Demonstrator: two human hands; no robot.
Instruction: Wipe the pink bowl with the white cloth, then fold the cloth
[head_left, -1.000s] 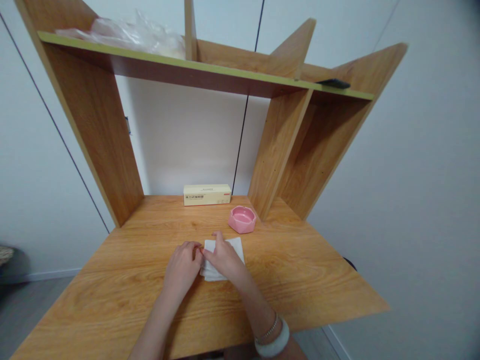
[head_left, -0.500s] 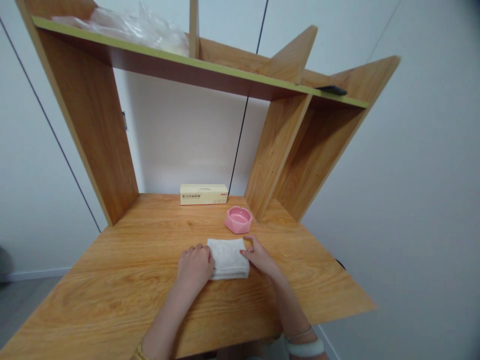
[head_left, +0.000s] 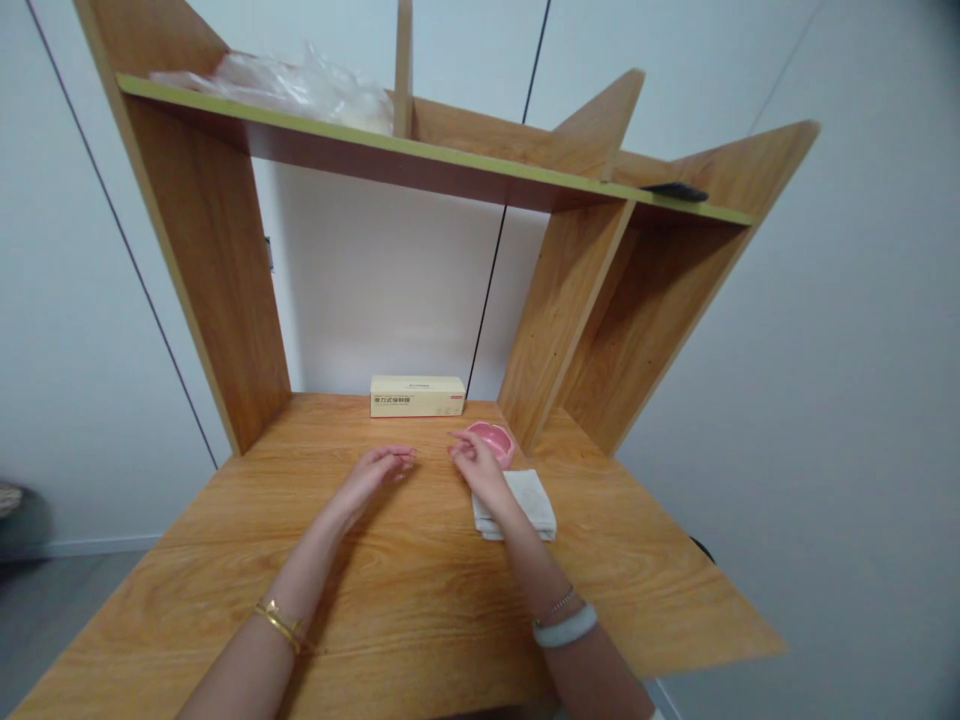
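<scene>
A folded white cloth (head_left: 525, 500) lies on the wooden desk (head_left: 390, 590), right of centre. My right hand (head_left: 476, 465) hovers just above and left of the cloth, fingers loosely apart, holding nothing, and partly hides a pink ashtray-like dish (head_left: 496, 438) behind it. My left hand (head_left: 373, 472) is stretched out over the bare desk to the left, fingers relaxed and empty. A pale yellow long box (head_left: 417, 396) stands at the back of the desk against the wall.
A wooden hutch frames the desk with side panels (head_left: 217, 270) and a divider (head_left: 559, 320). On the upper shelf (head_left: 420, 150) lie a clear plastic bag (head_left: 292, 80) and a dark flat object (head_left: 675, 190).
Both hands have let go of the folded cloth and moved forward toward the back of the desk. The cloth now lies further right, under my right wrist.
</scene>
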